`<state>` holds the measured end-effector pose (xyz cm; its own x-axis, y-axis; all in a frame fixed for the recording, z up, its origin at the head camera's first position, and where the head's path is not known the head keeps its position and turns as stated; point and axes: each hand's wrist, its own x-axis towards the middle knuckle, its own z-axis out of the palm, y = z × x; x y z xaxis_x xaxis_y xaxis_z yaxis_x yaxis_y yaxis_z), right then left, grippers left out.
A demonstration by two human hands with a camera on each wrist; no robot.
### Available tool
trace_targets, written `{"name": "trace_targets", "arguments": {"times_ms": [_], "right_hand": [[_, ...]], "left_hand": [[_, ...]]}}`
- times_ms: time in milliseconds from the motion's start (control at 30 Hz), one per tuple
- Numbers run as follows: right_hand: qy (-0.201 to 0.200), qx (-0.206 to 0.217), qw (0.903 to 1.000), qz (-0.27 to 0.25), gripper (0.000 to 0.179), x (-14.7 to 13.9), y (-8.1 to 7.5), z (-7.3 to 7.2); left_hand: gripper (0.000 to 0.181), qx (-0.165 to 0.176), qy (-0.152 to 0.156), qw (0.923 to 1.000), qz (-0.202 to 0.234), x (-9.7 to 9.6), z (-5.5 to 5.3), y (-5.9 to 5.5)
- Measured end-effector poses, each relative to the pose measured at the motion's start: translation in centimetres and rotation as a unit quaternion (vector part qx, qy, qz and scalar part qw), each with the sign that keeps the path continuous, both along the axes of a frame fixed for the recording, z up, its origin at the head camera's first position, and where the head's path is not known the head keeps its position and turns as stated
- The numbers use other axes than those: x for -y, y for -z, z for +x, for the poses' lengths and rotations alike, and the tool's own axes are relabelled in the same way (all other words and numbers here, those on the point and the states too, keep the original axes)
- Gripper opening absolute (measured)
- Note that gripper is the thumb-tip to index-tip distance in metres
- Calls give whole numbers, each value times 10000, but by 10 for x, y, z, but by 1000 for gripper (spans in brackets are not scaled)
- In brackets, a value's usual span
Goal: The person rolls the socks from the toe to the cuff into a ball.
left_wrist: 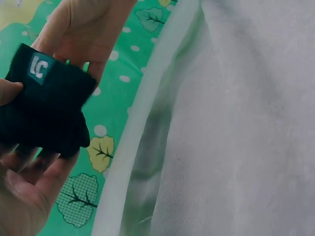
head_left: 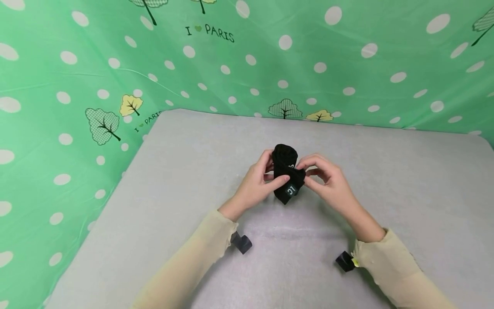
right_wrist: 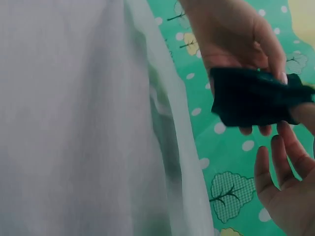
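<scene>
A rolled black cloth bundle, looking like a pair of socks (head_left: pixel 284 161), is held up in both hands near the middle in the head view. A small label with white letters shows on its lower part, clear in the left wrist view too. My left hand (head_left: pixel 256 182) grips it from the left, thumb across the front and fingers behind. At its right edge my right hand (head_left: pixel 326 178) pinches a corner of the fabric between thumb and fingers. In the right wrist view the socks (right_wrist: pixel 251 98) look dark and blurred, and the right hand's (right_wrist: pixel 290 187) other fingers are spread.
A grey-covered table (head_left: pixel 173 171) lies under the hands. Behind it and to its left hangs a green curtain (head_left: pixel 115 64) with white dots and printed trees. Small dark devices (head_left: pixel 242 243) sit at both beige sleeves.
</scene>
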<state>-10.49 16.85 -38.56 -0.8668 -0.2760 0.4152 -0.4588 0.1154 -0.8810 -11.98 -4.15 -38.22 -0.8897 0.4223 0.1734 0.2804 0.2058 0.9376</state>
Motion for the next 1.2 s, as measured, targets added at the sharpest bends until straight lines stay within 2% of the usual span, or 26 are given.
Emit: {"name": "trace_targets", "arguments": {"times_ms": [133, 233, 367, 467, 600, 667, 733, 867, 1067, 1200], "right_hand": [[43, -509, 9984, 244, 24, 1, 0, 1], [183, -894, 9951, 380, 22, 3, -2, 2], [423, -1292, 9892, 555, 23, 7, -5, 3], [653, -1347, 9856, 784, 22, 9, -5, 3], [1013, -1007, 9830, 1154, 16, 11, -7, 1], [1147, -759, 9823, 1271, 13, 12, -8, 0], [1217, -582, 9819, 1328, 13, 11, -10, 0], [1223, -390, 9829, 1321, 13, 10, -12, 1], [1061, -14, 9896, 975, 9, 9, -15, 5], [799, 438, 9947, 468, 4, 6, -14, 6]], "left_hand": [[50, -86, -291, 9994, -173, -2, 1, -1], [52, -233, -542, 9971, -490, -5, 2, -3], [54, -516, -777, 9904, -1024, -11, 4, -7], [49, -819, -908, 9814, -1478, -13, 6, -9], [42, -1131, -866, 9713, -1907, -12, 8, -11], [42, -1029, -679, 9749, -1856, -11, 10, -11], [45, -763, -544, 9807, -1718, -10, 11, -12], [51, -334, -445, 9882, -1425, -9, 11, -13], [51, -203, -231, 9942, -1032, -6, 7, -10], [59, -336, -239, 9926, -1146, -4, 5, -12]]}}
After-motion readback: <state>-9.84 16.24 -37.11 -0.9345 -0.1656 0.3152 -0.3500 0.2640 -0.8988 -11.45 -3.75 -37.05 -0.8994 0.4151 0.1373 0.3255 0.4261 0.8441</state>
